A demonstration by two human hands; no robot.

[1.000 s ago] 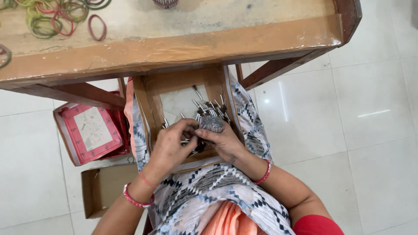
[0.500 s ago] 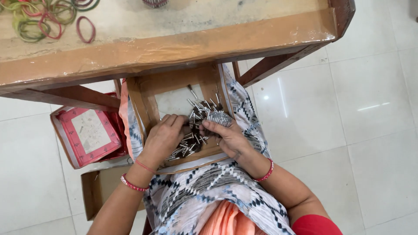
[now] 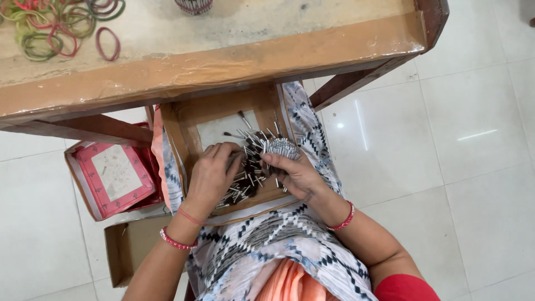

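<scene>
Although the shallow cardboard tray [image 3: 184, 120] on the person's lap was fully in view, its contents were hard to resolve: a heap of small dark sticks with pale metal ends [image 3: 245, 181], too many and too tangled to count. What kind of stick they were could not be told. A wooden table [image 3: 223, 56] covered the far edge of the tray, and the table itself was cut off at the top and left of the frame. Beyond the tray, on the tabletop, lay a pile of coloured rubber bands [image 3: 53, 28], overlapping and partly cropped, so no count was possible; one red band [image 3: 107, 43] lay apart from the pile. A striped round object [image 3: 193, 5] was cropped at the top edge and could not be identified.

Counted: two hands, one tray, one pink box [image 3: 111, 177] on the floor left of the tray, and one open brown carton [image 3: 131, 248] nearer the person than that box.

Left hand [image 3: 212, 175] lay palm down over the heap in the tray, fingers curled into the sticks; whether it gripped any could not be told. Right hand [image 3: 295, 174], at the tray's right side, was closed around a tight bundle of sticks [image 3: 281, 147], metal ends fanned out away from the person. Both wrists carried red bangles.
</scene>
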